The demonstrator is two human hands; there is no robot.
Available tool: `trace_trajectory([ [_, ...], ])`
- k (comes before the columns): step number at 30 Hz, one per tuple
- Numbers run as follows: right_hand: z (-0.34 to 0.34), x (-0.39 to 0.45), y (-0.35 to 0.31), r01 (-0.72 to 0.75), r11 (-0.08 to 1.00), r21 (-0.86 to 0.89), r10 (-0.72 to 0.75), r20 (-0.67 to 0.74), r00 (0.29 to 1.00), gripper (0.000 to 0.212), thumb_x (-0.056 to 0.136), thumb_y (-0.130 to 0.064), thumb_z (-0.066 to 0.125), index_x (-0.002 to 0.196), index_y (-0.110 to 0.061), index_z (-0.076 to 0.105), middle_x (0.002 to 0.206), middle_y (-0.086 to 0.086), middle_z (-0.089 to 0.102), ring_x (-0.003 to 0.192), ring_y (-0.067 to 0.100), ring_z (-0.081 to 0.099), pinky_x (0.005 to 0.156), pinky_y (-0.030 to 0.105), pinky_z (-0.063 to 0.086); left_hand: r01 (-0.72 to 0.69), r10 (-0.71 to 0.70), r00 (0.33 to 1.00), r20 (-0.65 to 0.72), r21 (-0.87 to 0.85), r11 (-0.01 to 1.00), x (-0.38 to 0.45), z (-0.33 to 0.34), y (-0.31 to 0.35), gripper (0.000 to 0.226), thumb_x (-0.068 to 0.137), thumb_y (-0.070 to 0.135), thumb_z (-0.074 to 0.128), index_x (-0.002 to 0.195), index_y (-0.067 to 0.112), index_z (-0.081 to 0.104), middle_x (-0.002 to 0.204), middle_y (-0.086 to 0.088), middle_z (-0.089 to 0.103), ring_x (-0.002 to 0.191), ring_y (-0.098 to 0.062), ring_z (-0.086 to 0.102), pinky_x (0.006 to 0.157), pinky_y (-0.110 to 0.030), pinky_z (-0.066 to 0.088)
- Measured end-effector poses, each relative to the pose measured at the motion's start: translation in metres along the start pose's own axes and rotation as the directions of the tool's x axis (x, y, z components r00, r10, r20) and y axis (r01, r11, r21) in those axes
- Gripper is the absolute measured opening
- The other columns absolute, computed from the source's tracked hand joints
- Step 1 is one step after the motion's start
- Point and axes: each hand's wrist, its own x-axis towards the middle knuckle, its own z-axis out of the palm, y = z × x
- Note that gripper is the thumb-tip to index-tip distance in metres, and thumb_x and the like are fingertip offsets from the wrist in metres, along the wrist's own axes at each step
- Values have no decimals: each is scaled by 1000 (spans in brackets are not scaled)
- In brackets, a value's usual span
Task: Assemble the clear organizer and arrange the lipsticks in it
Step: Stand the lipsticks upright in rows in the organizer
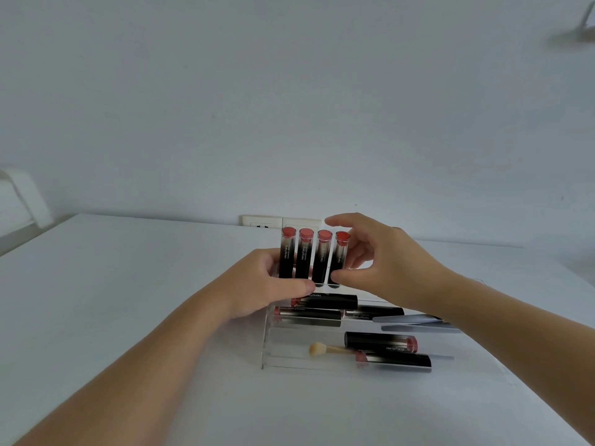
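Several black lipsticks with clear pink-red caps (304, 255) stand upright side by side at the back of the clear stepped organizer (266, 346). My left hand (257, 284) clasps the left end of this row, thumb across the tubes' lower fronts. My right hand (386, 262) pinches the rightmost upright lipstick (340, 252), thumb at its base, index finger lifted above the caps. More lipsticks lie flat on the organizer's middle steps (328, 300). Two others lie on its lowest step (380, 342).
A small makeup brush (325, 349) lies by the two front lipsticks. Grey metal tools (415, 320) rest under my right forearm. A wall socket (262, 222) sits behind the white table (128, 284), close to the wall.
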Motion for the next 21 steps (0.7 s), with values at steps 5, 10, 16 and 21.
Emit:
trace_trajectory([
  [5, -6, 0, 0, -6, 999, 43, 4, 33, 999, 67, 76, -18, 86, 129, -44, 53, 89, -8, 70, 83, 8, 71, 86, 21, 55, 5, -5, 1000, 1, 1, 1000, 0, -1, 0, 17, 77, 40, 78, 94, 41, 76, 90, 14, 76, 86, 0, 72, 69, -8, 51],
  [10, -39, 2, -1, -18, 1000, 11, 18, 0, 1000, 50, 79, -32, 82, 121, -45, 59, 97, -17, 71, 92, 4, 71, 86, 20, 55, 34, -34, 999, -7, 15, 999, 0, -2, -2, 16, 84, 34, 80, 99, 34, 77, 99, 9, 78, 91, -4, 73, 70, -8, 51],
  [16, -82, -7, 5, -91, 980, -176, 122, 175, 977, 14, 82, -30, 78, 91, -39, 73, 91, -18, 74, 87, 1, 71, 89, 31, 57, 34, -34, 999, 2, 58, 998, -1, -2, -1, 13, 84, 37, 80, 96, 43, 75, 92, 16, 77, 89, -1, 72, 70, -6, 49],
  [21, -95, -17, 7, -105, 941, -323, 225, 360, 905, 12, 82, -46, 79, 91, -51, 72, 98, -29, 67, 93, -6, 65, 85, 24, 51, 34, -33, 999, -7, 92, 995, 1, -1, -2, 22, 76, 48, 76, 97, 42, 75, 94, 16, 77, 91, 0, 72, 78, -14, 48],
])
